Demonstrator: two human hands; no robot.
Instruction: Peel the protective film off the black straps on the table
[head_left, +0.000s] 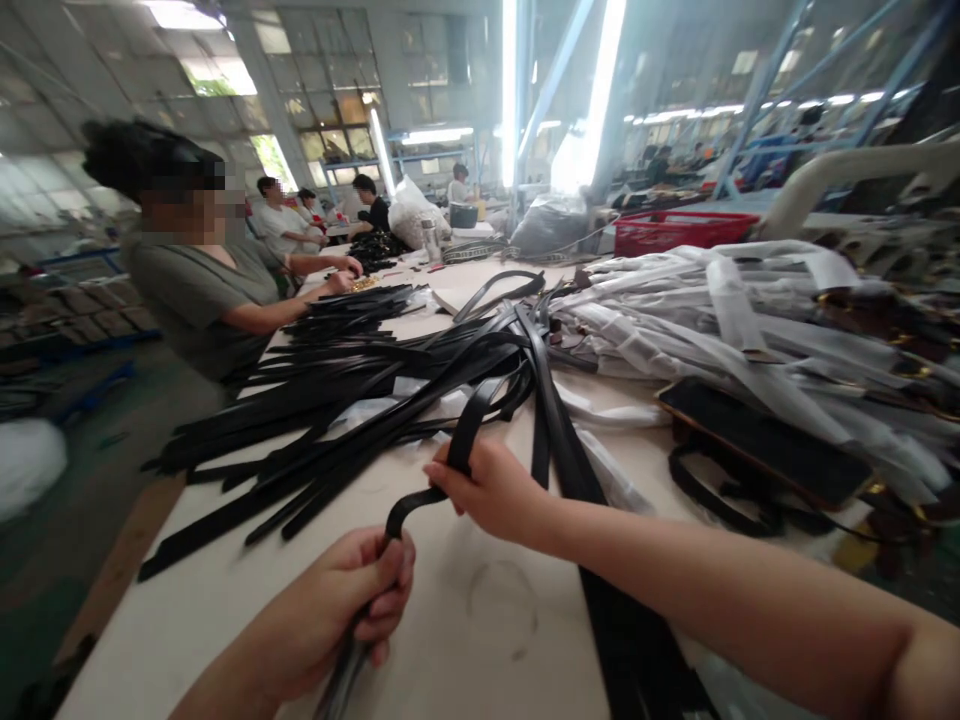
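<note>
A black strap (414,503) runs between my two hands above the table. My left hand (367,585) is closed around it at the lower centre, and a length of strap hangs below toward the bottom edge. A little farther off, my right hand (487,485) pinches the same strap, which loops up and back over the fingers toward the pile. Beyond and to the left lies a heap of black straps (322,420), their ends fanned toward the table's left edge. More long black straps (559,440) pass under my right forearm.
White-wrapped straps (675,310) are piled on the right, beside a black flat piece (765,440). Behind them stands a red basket (686,230). A co-worker (217,270) handles small pieces at the table's left side. Clear plastic bags (551,225) stand at the back.
</note>
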